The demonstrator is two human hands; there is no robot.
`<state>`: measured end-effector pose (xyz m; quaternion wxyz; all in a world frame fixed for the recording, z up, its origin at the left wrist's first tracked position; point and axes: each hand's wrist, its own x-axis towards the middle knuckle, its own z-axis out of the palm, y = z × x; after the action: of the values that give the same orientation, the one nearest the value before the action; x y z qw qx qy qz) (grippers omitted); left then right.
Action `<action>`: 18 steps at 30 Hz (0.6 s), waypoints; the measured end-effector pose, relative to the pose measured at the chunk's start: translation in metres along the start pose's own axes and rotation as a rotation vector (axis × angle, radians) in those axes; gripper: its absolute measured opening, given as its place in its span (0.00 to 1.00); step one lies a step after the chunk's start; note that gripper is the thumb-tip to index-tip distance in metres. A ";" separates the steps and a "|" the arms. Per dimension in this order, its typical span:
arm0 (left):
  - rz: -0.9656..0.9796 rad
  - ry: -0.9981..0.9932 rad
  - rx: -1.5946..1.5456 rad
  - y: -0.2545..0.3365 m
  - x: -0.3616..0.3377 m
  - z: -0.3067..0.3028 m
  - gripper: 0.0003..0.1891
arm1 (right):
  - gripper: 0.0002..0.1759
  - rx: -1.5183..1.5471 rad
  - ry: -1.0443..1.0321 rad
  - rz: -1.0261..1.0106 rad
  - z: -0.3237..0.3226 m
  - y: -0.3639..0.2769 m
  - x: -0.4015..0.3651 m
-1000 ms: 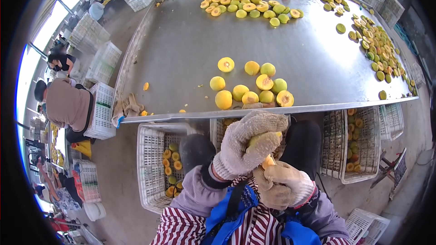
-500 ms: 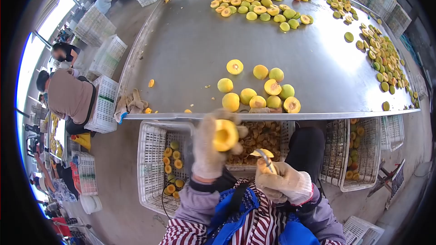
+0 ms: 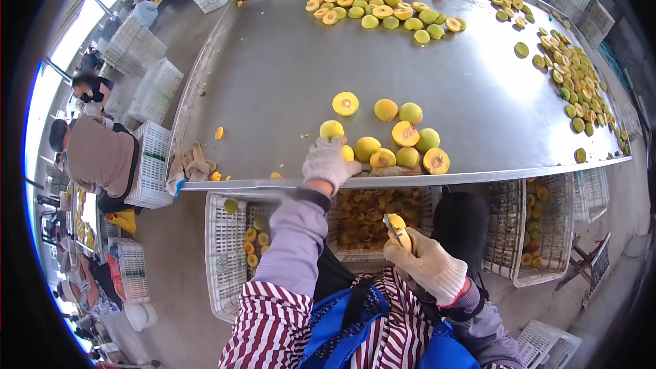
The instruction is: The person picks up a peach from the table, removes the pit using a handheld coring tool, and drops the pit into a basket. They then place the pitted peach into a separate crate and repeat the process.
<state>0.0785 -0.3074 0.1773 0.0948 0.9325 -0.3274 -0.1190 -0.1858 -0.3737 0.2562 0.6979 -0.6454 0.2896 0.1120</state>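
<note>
Maroon and white stripes cover our sleeves (image 3: 266, 321), nearest of all. Our right hand (image 3: 432, 270), in a knitted glove, is closed round a small tool (image 3: 392, 227), its dark blade showing beside a bit of yellow flesh. Past it, partly under the table (image 3: 273, 82), one crate (image 3: 362, 255) is filled with yellow-brown scraps (image 3: 379, 215); to its left, another crate (image 3: 222, 266) holds cut fruit. Our left hand (image 3: 328, 164), gloved too, reaches over the table's near edge, fingers curled against a fruit (image 3: 347, 154); we cannot tell whether they grip it. Just to its right, we see more fruit sitting close together on the metal, some with cut faces showing. Farther off, a heap (image 3: 383, 7) of halves lies towards the far edge, and a longer heap (image 3: 574, 82) runs down the right side. Away to the left, we see a person (image 3: 102, 154) in a brown top beside a white crate (image 3: 154, 164).
</note>
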 end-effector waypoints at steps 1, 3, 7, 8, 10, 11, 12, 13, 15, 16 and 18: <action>-0.004 -0.057 0.075 0.004 0.008 0.005 0.37 | 0.19 -0.078 0.070 -0.095 -0.001 0.003 0.000; -0.032 -0.089 -0.313 -0.010 0.009 0.008 0.36 | 0.18 -0.180 0.131 -0.121 -0.004 0.002 -0.003; 0.334 -0.231 -1.849 0.007 -0.051 -0.025 0.30 | 0.13 -0.569 0.340 -0.399 -0.003 0.017 0.014; 0.300 -0.169 -1.764 0.027 -0.072 -0.039 0.29 | 0.13 -0.570 0.329 -0.397 -0.001 0.017 0.015; 0.724 0.153 -0.741 0.037 -0.096 -0.053 0.27 | 0.12 -0.776 0.415 -0.559 0.005 0.011 0.017; 0.716 0.159 -0.740 0.038 -0.097 -0.050 0.27 | 0.11 -0.760 0.406 -0.551 0.007 0.003 0.012; 0.431 0.080 -0.936 0.039 -0.098 -0.045 0.25 | 0.11 -0.760 0.395 -0.553 0.007 -0.001 0.009; 0.145 -0.001 -1.115 0.039 -0.099 -0.043 0.24 | 0.12 -0.716 0.428 -0.588 0.007 -0.003 0.007; 0.147 -0.096 -1.445 0.036 -0.103 -0.047 0.27 | 0.14 -0.633 0.440 -0.606 0.006 -0.008 0.001; 0.132 -0.206 -1.777 0.035 -0.107 -0.046 0.31 | 0.14 -0.631 0.440 -0.604 0.008 -0.007 0.000; 0.231 -0.130 -1.605 0.034 -0.110 -0.042 0.38 | 0.15 -0.528 0.386 -0.577 0.010 -0.006 -0.003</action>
<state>-0.0130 -0.2596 0.2439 0.7270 0.5320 -0.2415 -0.3607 -0.1822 -0.3642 0.2626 0.4447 -0.8654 0.1840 -0.1398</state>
